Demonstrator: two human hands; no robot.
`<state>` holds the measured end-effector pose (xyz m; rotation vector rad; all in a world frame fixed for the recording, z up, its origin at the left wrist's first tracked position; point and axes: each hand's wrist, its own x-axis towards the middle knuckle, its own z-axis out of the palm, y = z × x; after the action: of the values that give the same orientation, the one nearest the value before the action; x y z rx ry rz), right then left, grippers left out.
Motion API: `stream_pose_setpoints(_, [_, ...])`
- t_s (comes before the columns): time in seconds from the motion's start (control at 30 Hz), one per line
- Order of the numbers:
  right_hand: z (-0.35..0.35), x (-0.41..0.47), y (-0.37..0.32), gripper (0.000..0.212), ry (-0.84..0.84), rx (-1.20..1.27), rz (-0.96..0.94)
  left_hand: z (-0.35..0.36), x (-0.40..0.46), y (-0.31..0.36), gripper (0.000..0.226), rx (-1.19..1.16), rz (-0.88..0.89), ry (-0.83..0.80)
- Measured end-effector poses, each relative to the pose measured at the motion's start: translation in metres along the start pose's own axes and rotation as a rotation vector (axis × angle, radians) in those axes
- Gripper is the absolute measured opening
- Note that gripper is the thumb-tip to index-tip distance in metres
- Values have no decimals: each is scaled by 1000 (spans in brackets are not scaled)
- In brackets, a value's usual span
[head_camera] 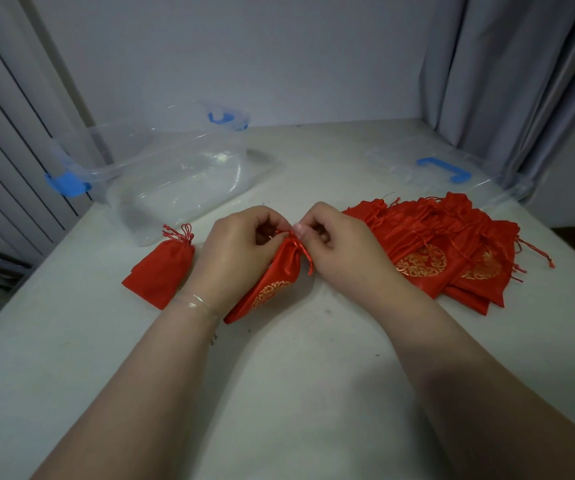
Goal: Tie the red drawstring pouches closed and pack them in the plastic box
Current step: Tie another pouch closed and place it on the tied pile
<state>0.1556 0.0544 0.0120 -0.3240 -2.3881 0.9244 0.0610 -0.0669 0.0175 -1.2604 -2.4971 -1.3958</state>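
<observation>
- Head view: the left hand (pixel 241 247) and the right hand (pixel 341 244) both pinch the drawstring (pixel 305 256) at the neck of a red pouch (pixel 268 289) lying on the counter (pixel 296 375).
- A tied pouch (pixel 159 271) lies just left of them; a pile of pouches (pixel 452 251) sits to the right.
- The plastic box (pixel 175 168) stands behind, near the left edge, its lid (pixel 452 171) well apart on the right.

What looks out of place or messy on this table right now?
Nothing looks damaged or spilled. The only oddity: one tied pouch lies on the table beside the plastic box rather than in it. The pile of pouches on the right is loosely heaped, cords trailing.
</observation>
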Motion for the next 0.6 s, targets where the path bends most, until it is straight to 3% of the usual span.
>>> stream_pose_setpoints(0.1, [-6,4,3,34,26,179,180,2,-2,3,8,3,138,40])
stream_pose_setpoints(0.2, [-11,5,3,9,-79,470,258,3,-1,1,7,37,254,88])
stream_pose_setpoints(0.23, [-12,5,4,11,-114,511,245,3,0,0,8,51,282,93])
stream_pose_setpoints(0.4, [-20,5,7,23,-192,443,226,7,-1,-4,12,162,391,109])
stream_pose_setpoints(0.6, [-24,6,6,18,-176,391,230,10,0,-4,13,355,501,169])
